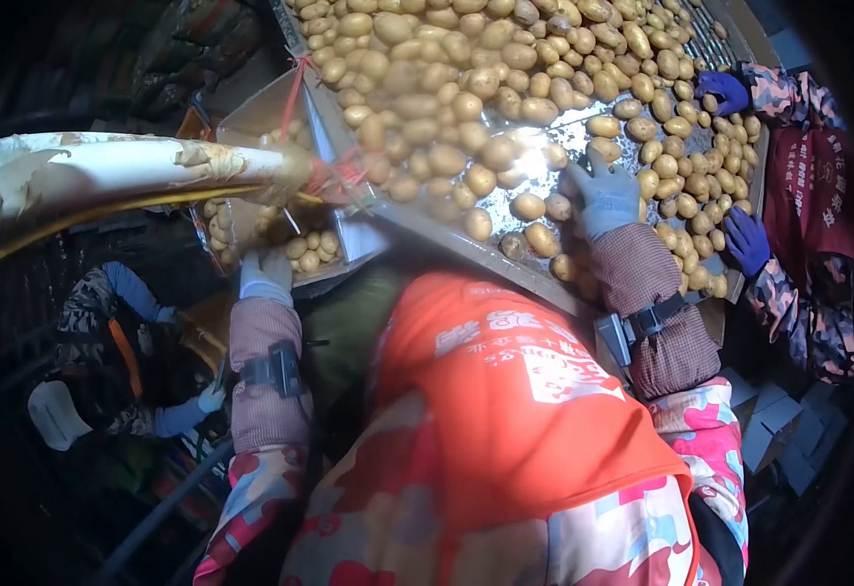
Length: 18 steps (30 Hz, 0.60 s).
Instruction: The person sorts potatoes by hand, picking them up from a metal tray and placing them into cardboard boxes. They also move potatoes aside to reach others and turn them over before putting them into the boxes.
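My right hand [609,198], in a grey-blue glove, reaches over a sloped metal sorting table [575,127]. Its fingers are stretched out and apart, with the tips beside a potato [604,149]. More loose potatoes [527,206] lie just left of it. My left hand [267,272], in a pale glove, is at the near edge of a box [354,234] on the left. Its fingers point into the box, next to potatoes [312,250] there; the fingertips blur into the shade, and I make out nothing held.
A thick whitish pipe [134,176] with a yellow cable crosses the left side. Opposite, a co-worker's purple gloves [746,239] rest at the table's right edge. Another person in a white cap [56,415] bends at lower left. Grey boxes [773,420] stand at lower right.
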Motion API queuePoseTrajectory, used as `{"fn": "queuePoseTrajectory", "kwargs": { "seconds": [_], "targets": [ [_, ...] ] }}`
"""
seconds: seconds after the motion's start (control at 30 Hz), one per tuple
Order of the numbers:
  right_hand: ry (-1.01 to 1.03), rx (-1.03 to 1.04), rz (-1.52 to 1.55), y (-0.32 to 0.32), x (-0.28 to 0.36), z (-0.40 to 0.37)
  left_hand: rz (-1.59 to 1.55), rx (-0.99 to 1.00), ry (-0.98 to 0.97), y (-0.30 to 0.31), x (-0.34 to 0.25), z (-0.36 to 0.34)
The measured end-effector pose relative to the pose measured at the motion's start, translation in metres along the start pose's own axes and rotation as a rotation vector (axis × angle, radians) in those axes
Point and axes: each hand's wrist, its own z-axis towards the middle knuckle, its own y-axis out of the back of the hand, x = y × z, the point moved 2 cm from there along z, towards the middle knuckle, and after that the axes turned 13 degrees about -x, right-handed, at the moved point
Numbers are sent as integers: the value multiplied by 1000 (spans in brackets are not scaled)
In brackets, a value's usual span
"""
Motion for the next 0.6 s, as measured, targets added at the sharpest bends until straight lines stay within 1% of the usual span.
{"fn": "queuePoseTrajectory", "kwargs": {
  "seconds": [0.03, 0.07, 0.1, 0.13, 0.17, 0.2, 0.23, 0.3, 0.37, 0.4, 0.5, 0.57, 0.6],
  "targets": [
    [-24, 46, -17, -1, -3, 3, 43, -263, -81, -37, 18, -28],
    [-50, 20, 46, 19, 6, 4, 693, 67, -400, -37, 38, -17],
    [-71, -65, 104, 20, 7, -2, 1070, 383, -513, -49, 65, -31],
    [-89, -154, 162, 20, 4, -6, 1332, 720, -708, -58, 92, -47],
    [-107, -249, 219, 22, 3, -7, 1213, 772, -468, -94, 116, -85],
    [-114, -221, 262, 43, 16, -11, 1096, 787, -230, -129, 140, -123],
    [-122, -193, 304, 63, 28, -15, 844, 531, 223, -146, 165, -144],
    [-335, -135, 604, 51, 33, -26, 593, 402, 700, -172, 207, -144],
    [-48, 20, 964, 42, 52, -34, 493, 415, 707, -181, 235, -138],
    [-116, 174, 1124, 44, 61, -32, 444, 415, 706, -181, 248, -134],
    [-384, 122, 938, 32, 60, 2, 294, 418, 670, -181, 259, -120],
    [-291, 123, 583, 6, 67, 18, 443, 388, 458, -176, 242, -132],
    [-247, 118, 406, -8, 72, 23, 431, 359, 463, -171, 240, -130]
  ]
}}
